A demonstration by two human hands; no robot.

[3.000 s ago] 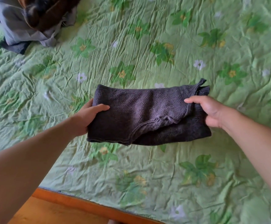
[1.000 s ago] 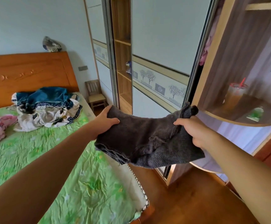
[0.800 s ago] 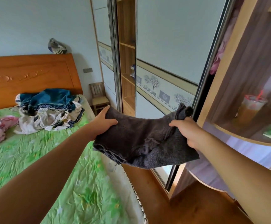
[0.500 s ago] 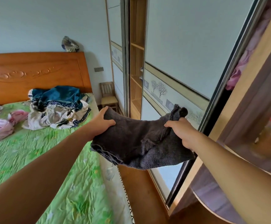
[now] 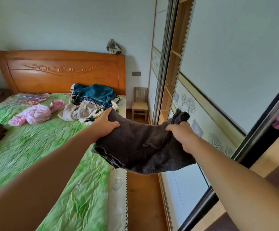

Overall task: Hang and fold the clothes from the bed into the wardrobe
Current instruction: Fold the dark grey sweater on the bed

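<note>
Now | left hand (image 5: 105, 125) and right hand (image 5: 183, 137) grip folded dark garment (image 5: 142, 147) | beside wardrobe (image 5: 235, 80)

Dark knit garment (image 5: 140, 147), matt; glossy carved wood headboard (image 5: 60, 70).

The bed (image 5: 35, 157) bears a pink garment (image 5: 34, 115), a blue-and-white clothes heap (image 5: 90, 104) and hangers (image 5: 30, 97).

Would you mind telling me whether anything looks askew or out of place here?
The folded dark grey knitted garment sags between the left hand and right hand, with loose layers drooping at its lower edge. Also, a patterned blue-and-white object sits perched atop the orange wooden headboard.
</note>
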